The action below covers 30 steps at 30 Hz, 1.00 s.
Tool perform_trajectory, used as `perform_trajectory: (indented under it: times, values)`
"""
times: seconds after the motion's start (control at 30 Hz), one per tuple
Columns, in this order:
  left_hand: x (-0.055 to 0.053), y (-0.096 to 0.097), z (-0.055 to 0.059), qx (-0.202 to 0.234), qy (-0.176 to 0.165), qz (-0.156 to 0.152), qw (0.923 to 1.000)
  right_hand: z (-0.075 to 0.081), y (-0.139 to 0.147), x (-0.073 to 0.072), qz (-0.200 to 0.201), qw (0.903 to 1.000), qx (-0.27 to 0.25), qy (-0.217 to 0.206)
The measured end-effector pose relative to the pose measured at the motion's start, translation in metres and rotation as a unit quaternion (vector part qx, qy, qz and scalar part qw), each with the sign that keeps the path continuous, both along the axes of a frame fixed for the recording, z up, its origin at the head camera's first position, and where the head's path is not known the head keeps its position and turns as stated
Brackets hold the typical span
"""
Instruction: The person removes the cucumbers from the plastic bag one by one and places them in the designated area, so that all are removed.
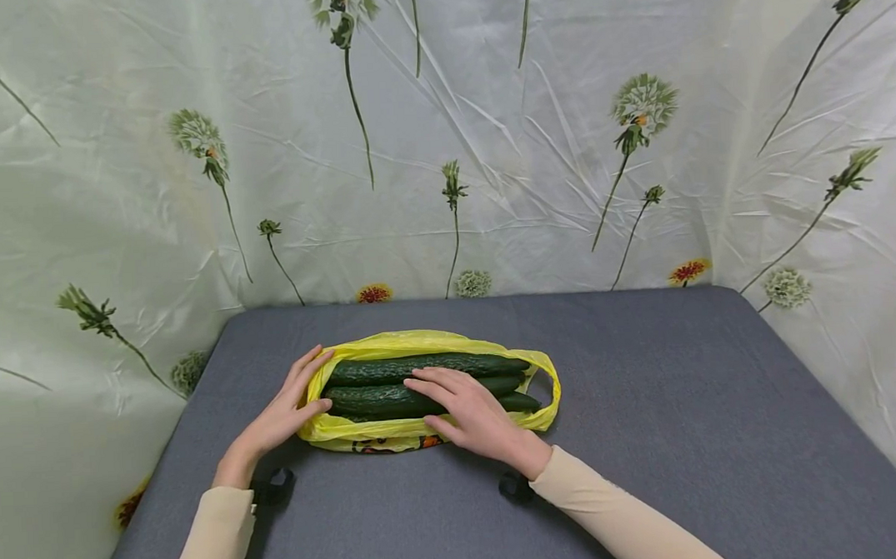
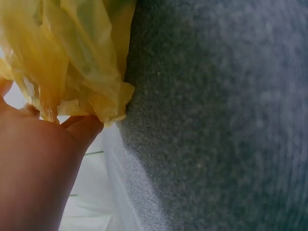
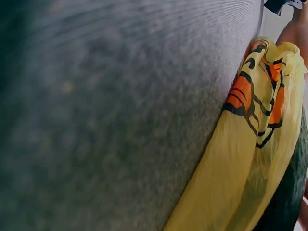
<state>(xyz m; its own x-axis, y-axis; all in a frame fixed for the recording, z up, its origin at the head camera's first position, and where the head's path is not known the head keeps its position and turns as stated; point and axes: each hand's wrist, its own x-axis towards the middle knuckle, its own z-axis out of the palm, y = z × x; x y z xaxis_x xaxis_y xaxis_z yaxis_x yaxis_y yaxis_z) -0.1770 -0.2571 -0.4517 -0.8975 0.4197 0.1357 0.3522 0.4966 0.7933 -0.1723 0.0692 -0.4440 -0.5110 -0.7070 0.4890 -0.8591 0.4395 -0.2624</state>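
Observation:
Long dark green cucumbers (image 1: 422, 368) lie side by side in a yellow plastic bag (image 1: 413, 342), whose mouth is spread upward around them. At the bag's left end is my left hand (image 1: 284, 410), fingers along the back rim and thumb at the front rim. The left wrist view shows that hand (image 2: 38, 168) against the crumpled end of the bag (image 2: 72, 57). My right hand (image 1: 472, 412) rests over the cucumbers, its fingers extended across them and its thumb near the front rim. In the right wrist view, the bag's printed side (image 3: 231, 159) runs beside a cucumber (image 3: 288, 192).
The bag lies on a grey cloth-covered table (image 1: 649, 404). Behind and beside the table hangs a pale curtain (image 1: 487, 144) with a dandelion print. A bag handle loop (image 1: 552, 387) stands out at the right end. Dark wrist devices (image 1: 277, 487) show under both wrists.

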Motion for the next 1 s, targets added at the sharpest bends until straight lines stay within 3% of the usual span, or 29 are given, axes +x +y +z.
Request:
perform_trajectory:
  times: [0.27,0.5,0.77,1.0]
  values:
    - [0.0,-0.004,0.0,0.017,-0.02,-0.009,0.9996,-0.001,-0.007,-0.004,0.004,0.9996,-0.021,-0.019]
    - [-0.001,-0.008,-0.001,0.026,-0.033,-0.011,0.9991,0.0,-0.014,-0.008,0.004,0.9998,-0.02,0.002]
    - [-0.001,-0.009,-0.004,0.034,-0.042,-0.005,0.9985,0.003,-0.02,-0.01,-0.017,0.9993,0.026,0.022]
    - [-0.001,-0.004,-0.003,0.035,-0.05,0.014,0.9981,0.004,-0.02,-0.011,-0.005,0.9994,0.009,0.032]
